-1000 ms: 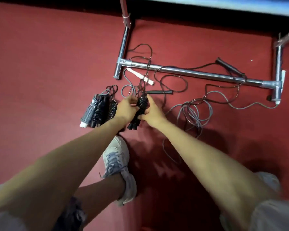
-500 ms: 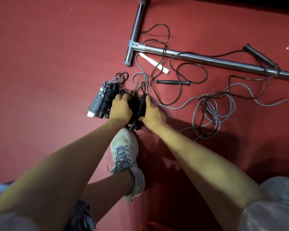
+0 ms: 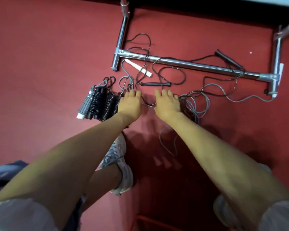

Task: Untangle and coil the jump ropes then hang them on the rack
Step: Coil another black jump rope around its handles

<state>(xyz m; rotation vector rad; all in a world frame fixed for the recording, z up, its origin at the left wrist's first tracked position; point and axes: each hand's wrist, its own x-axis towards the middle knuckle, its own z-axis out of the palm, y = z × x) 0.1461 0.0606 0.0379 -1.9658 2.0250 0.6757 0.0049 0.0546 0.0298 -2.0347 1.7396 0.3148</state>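
Observation:
Several coiled jump ropes (image 3: pixel 97 102) lie side by side on the red floor: one grey, the others black. My left hand (image 3: pixel 129 103) hovers flat over the rightmost black bundle, fingers straight, holding nothing. My right hand (image 3: pixel 168 104) is spread open beside it, over loose cord. A tangle of grey and black rope (image 3: pixel 193 104) lies to the right. A black handle (image 3: pixel 155 84) and a white handle (image 3: pixel 138 67) lie just beyond my fingers. Another black handle (image 3: pixel 228 59) rests across the rack's bar.
The chrome rack (image 3: pixel 187 63) lies flat on the floor, its crossbar running left to right with legs at both ends; cords cross over it. My shoe (image 3: pixel 117 157) is planted below the bundles. A dark wall base runs along the top.
Both hands have let go of the black coiled bundle, now lying beside the others. They have opened, and the right hand has moved right toward the loose tangle.

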